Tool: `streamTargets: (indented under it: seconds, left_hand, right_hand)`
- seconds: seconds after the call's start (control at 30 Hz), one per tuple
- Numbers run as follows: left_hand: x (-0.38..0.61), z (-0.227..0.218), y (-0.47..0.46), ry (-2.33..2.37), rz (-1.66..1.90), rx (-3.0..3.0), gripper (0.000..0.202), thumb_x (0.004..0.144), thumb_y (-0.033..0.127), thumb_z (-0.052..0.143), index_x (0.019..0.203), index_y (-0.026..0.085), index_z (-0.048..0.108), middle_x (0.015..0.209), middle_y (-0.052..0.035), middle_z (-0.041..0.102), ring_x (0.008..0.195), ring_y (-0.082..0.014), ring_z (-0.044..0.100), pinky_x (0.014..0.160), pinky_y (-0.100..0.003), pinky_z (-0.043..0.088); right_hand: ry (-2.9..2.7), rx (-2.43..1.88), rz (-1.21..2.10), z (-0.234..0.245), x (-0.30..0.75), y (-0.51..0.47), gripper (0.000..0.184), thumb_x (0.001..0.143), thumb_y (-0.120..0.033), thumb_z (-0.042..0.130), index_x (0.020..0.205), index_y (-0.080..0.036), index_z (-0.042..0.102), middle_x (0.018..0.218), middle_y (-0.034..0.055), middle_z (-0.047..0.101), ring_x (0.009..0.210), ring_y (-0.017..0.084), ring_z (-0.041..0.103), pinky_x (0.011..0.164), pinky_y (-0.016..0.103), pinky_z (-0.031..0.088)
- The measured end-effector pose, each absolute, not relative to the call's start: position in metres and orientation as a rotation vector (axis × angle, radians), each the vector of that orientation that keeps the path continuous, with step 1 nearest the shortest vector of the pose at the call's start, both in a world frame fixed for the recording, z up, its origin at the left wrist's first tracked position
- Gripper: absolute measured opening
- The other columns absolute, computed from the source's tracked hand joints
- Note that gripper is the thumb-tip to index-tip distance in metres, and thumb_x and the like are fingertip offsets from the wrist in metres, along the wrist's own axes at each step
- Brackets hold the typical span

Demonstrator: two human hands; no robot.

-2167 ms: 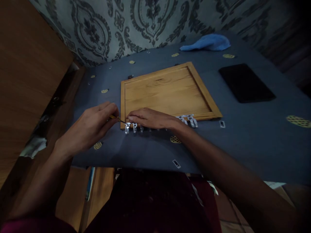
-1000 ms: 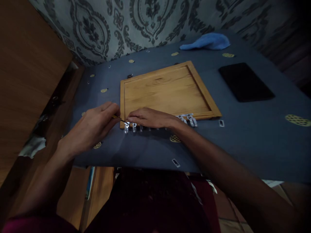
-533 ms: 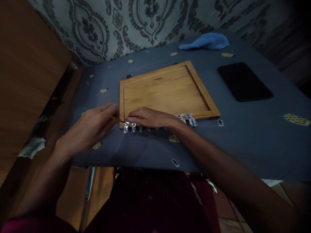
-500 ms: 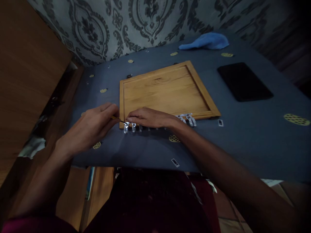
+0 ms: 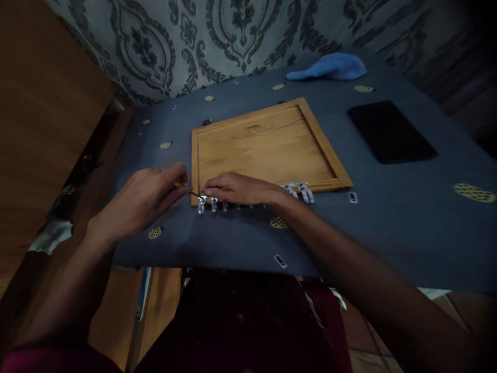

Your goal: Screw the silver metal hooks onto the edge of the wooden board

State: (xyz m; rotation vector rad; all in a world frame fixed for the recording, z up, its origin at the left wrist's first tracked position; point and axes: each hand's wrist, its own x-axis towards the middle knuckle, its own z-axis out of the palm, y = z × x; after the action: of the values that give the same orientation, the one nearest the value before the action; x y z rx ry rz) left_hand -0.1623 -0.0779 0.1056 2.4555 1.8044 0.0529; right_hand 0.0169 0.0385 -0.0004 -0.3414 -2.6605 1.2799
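A framed wooden panel [image 5: 264,140] lies flat on the cloth-covered table. Along its near edge runs a silvery hook rail [image 5: 297,187], whose several metal hooks stick out toward me. My left hand [image 5: 149,197] is closed around a thin screwdriver [image 5: 179,184] with a yellow handle. The tool slants down to the right, its tip at the rail's left end by the first hook [image 5: 201,207]. Laid flat over the middle of the rail, my right hand [image 5: 233,187] covers much of it, with fingertips near the screwdriver tip. Whether a screw sits under the tip is too small to tell.
A black flat device [image 5: 392,132] rests on the table [image 5: 407,223] at the right. Behind the panel lies a crumpled blue cloth [image 5: 334,67], near the patterned wall [image 5: 240,31]. A wooden cabinet side [image 5: 46,114] rises at the left.
My left fingers have shifted on the screwdriver handle, the hand turning a little and more of the yellow showing. The right hand, rail and panel stay in place.
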Motion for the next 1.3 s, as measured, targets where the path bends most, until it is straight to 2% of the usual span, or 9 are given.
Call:
streamTargets:
  seconds: [0.27, 0.53, 0.9, 1.1, 1.3]
  left_hand:
    - [-0.162, 0.105, -0.075, 1.672, 0.130, 2.482, 0.017, 0.101, 0.034, 0.044, 0.092, 0.022, 0.052, 0.080, -0.0008, 0.063, 0.067, -0.0164, 0.059, 0.059, -0.028, 0.038]
    - [-0.162, 0.110, -0.067, 1.598, 0.077, 2.431, 0.018, 0.099, 0.030, 0.044, 0.086, 0.021, 0.052, 0.076, -0.0002, 0.061, 0.065, -0.0149, 0.056, 0.060, -0.027, 0.037]
    - [-0.167, 0.113, -0.057, 1.501, 0.019, 2.470, 0.020, 0.099, 0.028, 0.043, 0.083, 0.020, 0.051, 0.074, 0.0007, 0.057, 0.063, -0.0129, 0.051, 0.058, -0.026, 0.033]
    - [-0.166, 0.114, -0.059, 1.470, 0.049, 2.453, 0.019, 0.101, 0.028, 0.043, 0.086, 0.020, 0.051, 0.078, 0.0001, 0.059, 0.067, -0.0136, 0.056, 0.061, -0.025, 0.037]
    - [-0.167, 0.115, -0.058, 1.445, -0.023, 2.507, 0.016, 0.099, 0.024, 0.045, 0.087, 0.019, 0.053, 0.078, 0.0004, 0.058, 0.066, -0.0125, 0.054, 0.060, -0.025, 0.035]
  right_hand:
    - [-2.660, -0.363, 1.328, 0.000, 0.016, 0.039, 0.031, 0.104, -0.033, 0.041, 0.098, -0.014, 0.066, 0.088, 0.0065, 0.067, 0.079, 0.016, 0.058, 0.072, 0.027, 0.040]
    - [-2.643, -0.382, 1.374, 0.001, 0.017, 0.038, 0.032, 0.104, -0.033, 0.042, 0.102, -0.013, 0.067, 0.092, 0.0076, 0.069, 0.082, 0.017, 0.060, 0.074, 0.028, 0.041]
    - [-2.654, -0.293, 1.321, -0.004, 0.015, 0.041, 0.033, 0.104, -0.031, 0.041, 0.093, -0.012, 0.066, 0.076, 0.0029, 0.061, 0.067, 0.013, 0.051, 0.066, 0.026, 0.035]
    - [-2.650, -0.311, 1.319, -0.004, 0.014, 0.041, 0.031, 0.103, -0.029, 0.042, 0.096, -0.012, 0.067, 0.081, 0.0045, 0.064, 0.071, 0.013, 0.054, 0.068, 0.025, 0.036]
    - [-2.639, -0.318, 1.339, -0.003, 0.015, 0.040, 0.031, 0.103, -0.029, 0.042, 0.096, -0.011, 0.067, 0.081, 0.0048, 0.064, 0.070, 0.013, 0.053, 0.067, 0.025, 0.036]
